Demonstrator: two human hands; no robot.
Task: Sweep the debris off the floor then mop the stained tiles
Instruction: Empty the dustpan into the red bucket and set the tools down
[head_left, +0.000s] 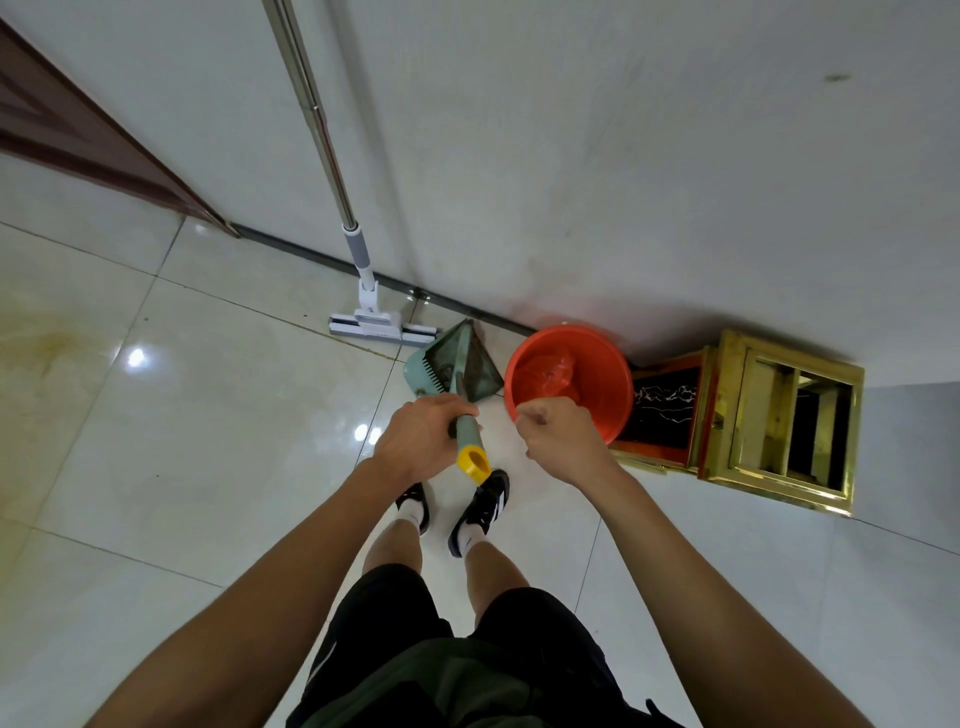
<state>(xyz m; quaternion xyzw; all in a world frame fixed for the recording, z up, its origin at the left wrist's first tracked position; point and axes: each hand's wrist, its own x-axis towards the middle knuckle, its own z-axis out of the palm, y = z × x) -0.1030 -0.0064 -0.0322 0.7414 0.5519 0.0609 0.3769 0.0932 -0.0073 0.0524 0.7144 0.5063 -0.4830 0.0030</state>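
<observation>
Fingers of my left hand curl around the teal dustpan handle, just below its yellow end cap. My right hand is a closed fist at the red bucket rim; I cannot tell whether it pinches anything. At 12 o'clock from my hands, the dustpan stands on the tiled floor. At 11 o'clock the mop leans against the wall. At 3 o'clock stands a gold bin.
</observation>
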